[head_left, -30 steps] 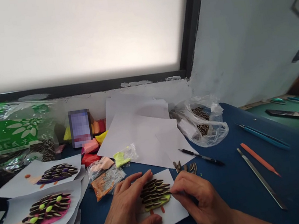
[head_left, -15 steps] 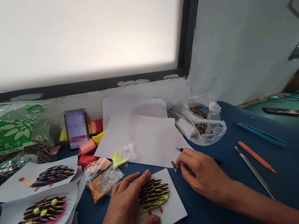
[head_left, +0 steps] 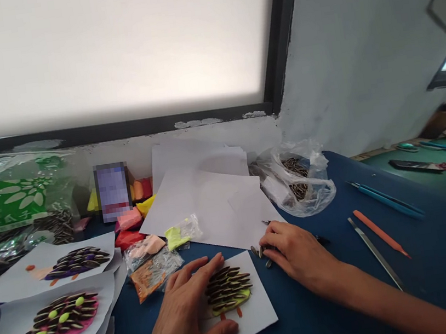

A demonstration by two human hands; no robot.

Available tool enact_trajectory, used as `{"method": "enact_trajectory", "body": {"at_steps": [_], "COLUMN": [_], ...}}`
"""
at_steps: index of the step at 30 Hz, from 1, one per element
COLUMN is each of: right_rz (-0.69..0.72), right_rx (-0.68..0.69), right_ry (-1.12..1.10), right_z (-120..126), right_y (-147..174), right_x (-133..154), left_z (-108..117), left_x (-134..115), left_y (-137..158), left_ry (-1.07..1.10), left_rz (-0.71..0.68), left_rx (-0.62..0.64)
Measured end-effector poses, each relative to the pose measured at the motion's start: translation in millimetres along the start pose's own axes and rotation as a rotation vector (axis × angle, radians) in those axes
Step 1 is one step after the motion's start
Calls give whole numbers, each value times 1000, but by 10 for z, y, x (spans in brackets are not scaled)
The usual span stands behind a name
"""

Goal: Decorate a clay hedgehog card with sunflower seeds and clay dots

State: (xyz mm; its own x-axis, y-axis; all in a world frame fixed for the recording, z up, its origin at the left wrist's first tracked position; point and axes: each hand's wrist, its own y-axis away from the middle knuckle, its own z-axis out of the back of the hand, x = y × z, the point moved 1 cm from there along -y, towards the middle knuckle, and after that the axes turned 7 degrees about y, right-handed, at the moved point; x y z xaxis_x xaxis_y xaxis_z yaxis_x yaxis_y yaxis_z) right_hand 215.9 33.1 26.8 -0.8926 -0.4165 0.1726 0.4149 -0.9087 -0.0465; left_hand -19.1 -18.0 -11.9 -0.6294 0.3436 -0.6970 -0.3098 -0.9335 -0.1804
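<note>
A small white card [head_left: 263, 308] lies before me, bearing a hedgehog shape [head_left: 228, 288] of yellow-green clay covered with rows of striped sunflower seeds and two orange legs. My left hand [head_left: 188, 315] lies on the card's left part, fingers stretched and thumb spread, hiding that end of the figure. To the right of the card, my right hand [head_left: 295, 248] pinches among a few loose sunflower seeds [head_left: 255, 251] on the blue table. Its fingertips partly cover the seeds. A dark pen [head_left: 322, 240] shows partly behind this hand.
Finished-looking hedgehog cards [head_left: 58, 323] are stacked at left. Clay packets [head_left: 155, 273] and blank paper sheets [head_left: 212, 207] lie beyond the card. A plastic bag of seeds [head_left: 297, 178] stands behind my right hand. Blue tweezers [head_left: 385, 199], an orange tool [head_left: 382, 234] and a metal strip [head_left: 376, 254] lie right.
My right hand has shifted slightly left and down over the loose seeds, and one seed now shows below its fingers. My left hand stays on the card.
</note>
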Motion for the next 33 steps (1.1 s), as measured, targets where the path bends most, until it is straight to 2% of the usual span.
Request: {"method": "enact_trajectory", "body": {"at_steps": [3, 6, 10, 15, 19, 33], "right_rz": [27, 95, 135, 101, 146, 187], "right_rx": [-33, -128, -224, -179, -201, -3], "right_ry": [90, 173, 130, 94, 78, 25], "right_z": [-34, -48, -27, -23, -61, 4], "right_y": [-2, -11, -12, 8, 11, 16], "right_x": [-13, -48, -69, -24, 23, 13], "left_z": [-3, -5, -11, -24, -27, -35], "left_x": [3, 5, 5, 24, 57, 150], "left_y": [2, 0, -2, 2, -1, 14], "left_ry": [-5, -17, -25, -36, -33, -42], "left_rz": [1, 1, -6, -21, -17, -47], "left_rx": [-2, -4, -13, -14, 12, 40]}}
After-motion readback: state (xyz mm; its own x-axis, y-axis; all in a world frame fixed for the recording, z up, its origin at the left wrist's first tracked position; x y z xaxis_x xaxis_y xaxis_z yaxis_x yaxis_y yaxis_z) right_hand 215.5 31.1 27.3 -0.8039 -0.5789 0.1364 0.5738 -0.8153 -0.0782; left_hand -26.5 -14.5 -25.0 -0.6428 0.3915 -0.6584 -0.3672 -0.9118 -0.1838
